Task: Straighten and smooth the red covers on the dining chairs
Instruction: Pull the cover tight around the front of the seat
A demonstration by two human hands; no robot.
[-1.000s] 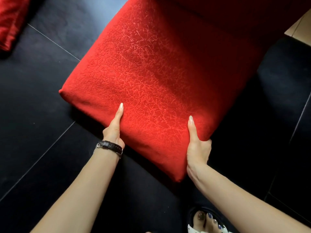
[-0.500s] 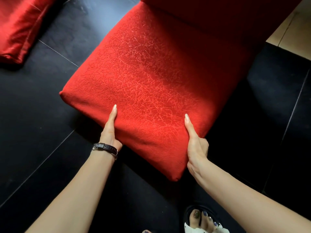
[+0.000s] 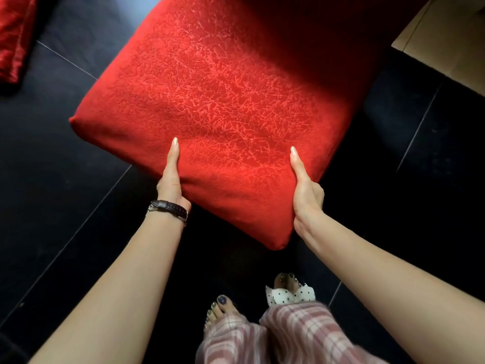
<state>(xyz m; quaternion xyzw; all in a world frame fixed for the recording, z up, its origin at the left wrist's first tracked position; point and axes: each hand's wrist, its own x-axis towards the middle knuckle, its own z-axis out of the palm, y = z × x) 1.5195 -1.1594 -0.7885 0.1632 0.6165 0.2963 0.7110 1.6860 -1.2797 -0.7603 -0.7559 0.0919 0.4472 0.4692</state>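
A red textured cover [image 3: 223, 101] is stretched over a chair seat that fills the middle of the view; the covered backrest rises dark at the top. My left hand [image 3: 170, 185], with a black watch on the wrist, holds the seat's front edge, thumb lying straight on top and fingers hidden down the front side. My right hand [image 3: 305, 195] holds the same edge near the front right corner in the same way. The fabric on top lies flat, with a slight dent between my thumbs.
A second red-covered chair [image 3: 13, 35] shows at the top left edge. The floor [image 3: 65, 206] is dark glossy tile. A beige surface [image 3: 446, 35] sits at the top right. My feet [image 3: 223, 308] and plaid trousers stand just below the seat's corner.
Both hands keep the same hold on the front edge. The view has dropped back, and my feet and trouser legs have come further into sight.
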